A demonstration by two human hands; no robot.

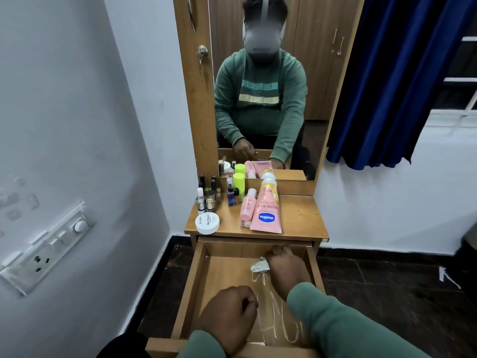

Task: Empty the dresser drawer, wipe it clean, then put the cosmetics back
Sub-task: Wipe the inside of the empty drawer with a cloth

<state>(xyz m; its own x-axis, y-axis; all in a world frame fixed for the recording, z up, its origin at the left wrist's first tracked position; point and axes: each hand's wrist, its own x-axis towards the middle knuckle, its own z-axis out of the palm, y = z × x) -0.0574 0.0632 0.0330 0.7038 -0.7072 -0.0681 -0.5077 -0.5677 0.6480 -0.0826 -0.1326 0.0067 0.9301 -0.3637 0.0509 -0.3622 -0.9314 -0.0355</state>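
The wooden drawer [196,277] is pulled open below the dresser top and holds no cosmetics; pale chalky marks show on its floor. My right hand [286,267] presses a crumpled white cloth [259,265] against the drawer floor near the back right. My left hand [229,313] is a closed fist resting at the drawer's front edge. On the dresser top [302,215] stand a pink Vaseline tube [267,215], a small pink bottle [248,205], a white round jar [207,223], a lime-green bottle [238,183] and several small dark bottles [206,195].
A mirror [317,99] behind the dresser top reflects a person in a green sweatshirt. A wall with a switch panel [46,249] is close on the left. A blue curtain [400,73] hangs at the right. Dark floor lies on both sides of the drawer.
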